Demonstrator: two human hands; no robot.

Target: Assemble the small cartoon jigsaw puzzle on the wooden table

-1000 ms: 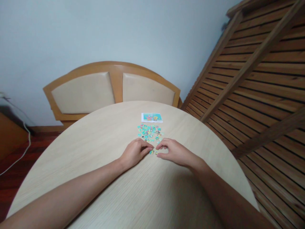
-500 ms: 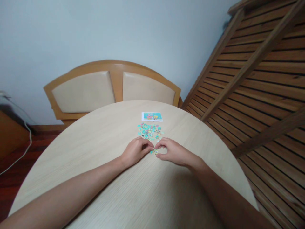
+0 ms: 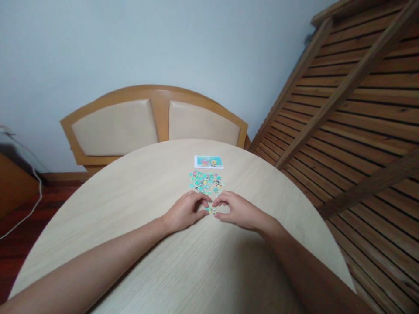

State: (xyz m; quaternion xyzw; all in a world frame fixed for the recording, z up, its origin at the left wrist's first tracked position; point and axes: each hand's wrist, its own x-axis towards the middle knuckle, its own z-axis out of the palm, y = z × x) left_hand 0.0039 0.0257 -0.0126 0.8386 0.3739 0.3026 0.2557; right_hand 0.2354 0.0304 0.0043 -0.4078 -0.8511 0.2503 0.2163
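Observation:
A small cluster of jigsaw puzzle pieces point(image 3: 212, 210), yellow, teal and white, lies flat on the table between my two hands. My left hand point(image 3: 186, 210) rests at its left side, thumb and index finger apart, with the thumb tip at the cluster's edge. On the right, my right hand point(image 3: 239, 210) curves toward the same pieces, its thumb and fingers also apart. Whether the fingertips touch the pieces is too small to tell. Just beyond the hands is a loose pile of jigsaw puzzle pieces point(image 3: 203, 181), mostly teal with some yellow and pink.
Behind the pile lies a picture card point(image 3: 209, 162) with cartoon figures on teal. Everything rests on a round pale wooden table point(image 3: 131, 192). A padded wooden headboard point(image 3: 160, 113) stands beyond it, and a slatted wooden frame point(image 3: 343, 104) leans at the right.
My left thumb and index finger have parted from their pinch, the thumb moving down toward the cluster's left edge. My right hand stays nearly in place. The view has shifted slightly.

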